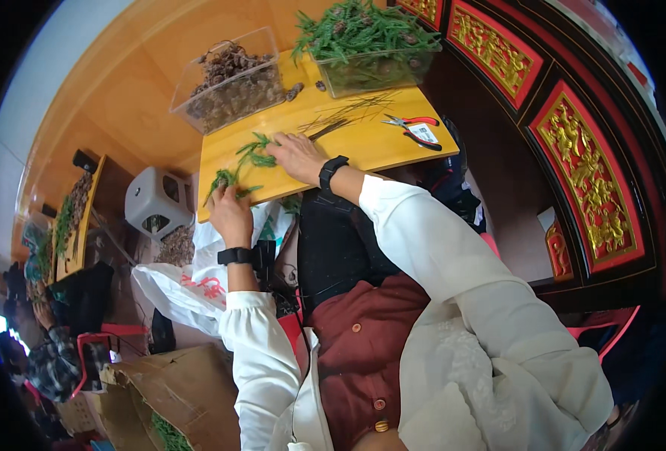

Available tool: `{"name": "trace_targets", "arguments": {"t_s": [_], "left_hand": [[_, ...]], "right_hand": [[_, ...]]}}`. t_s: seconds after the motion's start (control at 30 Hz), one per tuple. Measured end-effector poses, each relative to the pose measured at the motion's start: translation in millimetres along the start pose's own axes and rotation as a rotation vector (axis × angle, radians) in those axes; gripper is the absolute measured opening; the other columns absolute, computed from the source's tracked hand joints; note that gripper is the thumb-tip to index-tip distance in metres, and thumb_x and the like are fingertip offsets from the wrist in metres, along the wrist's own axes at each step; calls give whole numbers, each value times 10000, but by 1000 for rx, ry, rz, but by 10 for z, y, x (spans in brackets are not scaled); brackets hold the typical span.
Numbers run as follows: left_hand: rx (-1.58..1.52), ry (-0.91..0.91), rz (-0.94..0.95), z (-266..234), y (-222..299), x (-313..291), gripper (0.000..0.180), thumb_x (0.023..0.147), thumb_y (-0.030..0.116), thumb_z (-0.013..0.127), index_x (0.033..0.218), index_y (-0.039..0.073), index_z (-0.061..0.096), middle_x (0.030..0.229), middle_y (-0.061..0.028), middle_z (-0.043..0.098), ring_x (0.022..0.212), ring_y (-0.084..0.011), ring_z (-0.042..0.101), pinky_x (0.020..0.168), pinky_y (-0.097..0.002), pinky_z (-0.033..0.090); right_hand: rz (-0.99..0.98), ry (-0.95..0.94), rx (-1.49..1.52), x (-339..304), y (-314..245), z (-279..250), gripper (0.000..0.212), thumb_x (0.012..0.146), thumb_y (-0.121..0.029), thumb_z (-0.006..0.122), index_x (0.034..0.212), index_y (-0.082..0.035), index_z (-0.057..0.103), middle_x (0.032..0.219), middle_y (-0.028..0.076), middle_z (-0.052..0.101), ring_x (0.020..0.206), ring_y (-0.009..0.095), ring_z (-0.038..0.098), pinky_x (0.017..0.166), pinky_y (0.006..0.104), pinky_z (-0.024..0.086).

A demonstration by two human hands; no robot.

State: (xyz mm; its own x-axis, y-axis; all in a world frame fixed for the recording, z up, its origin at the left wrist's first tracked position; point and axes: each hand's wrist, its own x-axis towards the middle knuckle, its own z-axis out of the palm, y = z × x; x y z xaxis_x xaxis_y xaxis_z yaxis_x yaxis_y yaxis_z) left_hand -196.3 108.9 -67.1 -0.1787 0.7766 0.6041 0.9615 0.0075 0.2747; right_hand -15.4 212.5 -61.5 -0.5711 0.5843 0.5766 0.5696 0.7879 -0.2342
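At the near left corner of the yellow table (378,154), my left hand (231,214) has its fingers closed round a green artificial pine sprig (223,179), whose needles stick out past the fingertips. My right hand (298,156) lies a little farther in, its fingers bent together at another green pine sprig (255,152). Its fingertips are partly hidden by needles. Beyond the right hand lie thin brown wires (348,111), one bundle of them reaching close to its knuckles. Red-handled pliers (408,122) lie near the table's right side.
A clear bin of pine cones (231,83) and a clear bin heaped with green sprigs (374,49) stand at the back. Loose cones (294,92) lie between them. A grey stool (156,201), white plastic bag (171,289) and cardboard box (175,391) are on the left. Another person (55,361) sits far left.
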Motion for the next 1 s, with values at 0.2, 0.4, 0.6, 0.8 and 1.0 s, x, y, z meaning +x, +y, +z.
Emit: {"name": "trace_targets", "arguments": {"t_s": [0.2, 0.4, 0.6, 0.8, 1.0], "left_hand": [[37, 39, -7, -78, 189, 150, 170, 709, 58, 635, 877, 76, 649, 939, -118, 605, 882, -338, 529, 789, -436, 435], [-110, 337, 133, -619, 808, 244, 113, 750, -10, 573, 841, 50, 603, 846, -106, 567, 864, -313, 525, 770, -404, 428], [-209, 244, 448, -687, 1134, -35, 229, 793, -28, 573, 1006, 49, 604, 1076, -137, 554, 1008, -327, 537, 825, -391, 456], [-244, 296, 315, -648, 1081, -92, 350, 806, 28, 605, 1153, 54, 569, 1213, -187, 506, 1123, -373, 497, 929, -418, 431], [-208, 201, 238, -595, 1125, -154, 362, 812, 26, 591, 1171, 53, 550, 1210, -192, 503, 1129, -365, 496, 931, -415, 431]], "right_hand": [[69, 50, -17, 25, -54, -215, 424, 765, -64, 545, 1188, -99, 531, 1107, 169, 470, 972, 378, 515, 823, 479, 403], [270, 38, 592, 189, -418, -700, 332, 856, -286, 615, 1098, -61, 588, 942, 151, 588, 793, 268, 614, 625, 367, 481], [471, -355, 954, 193, -519, -1167, 426, 852, -412, 599, 805, 11, 626, 597, 76, 567, 462, 156, 558, 414, 267, 451], [660, -266, 941, 360, 110, -1899, 324, 896, -363, 597, 875, -43, 643, 697, 70, 620, 521, 120, 576, 445, 235, 459], [862, 204, 1249, 698, 839, -2524, 448, 900, -333, 602, 1193, -4, 526, 1015, 188, 638, 844, 225, 670, 666, 293, 576]]}}
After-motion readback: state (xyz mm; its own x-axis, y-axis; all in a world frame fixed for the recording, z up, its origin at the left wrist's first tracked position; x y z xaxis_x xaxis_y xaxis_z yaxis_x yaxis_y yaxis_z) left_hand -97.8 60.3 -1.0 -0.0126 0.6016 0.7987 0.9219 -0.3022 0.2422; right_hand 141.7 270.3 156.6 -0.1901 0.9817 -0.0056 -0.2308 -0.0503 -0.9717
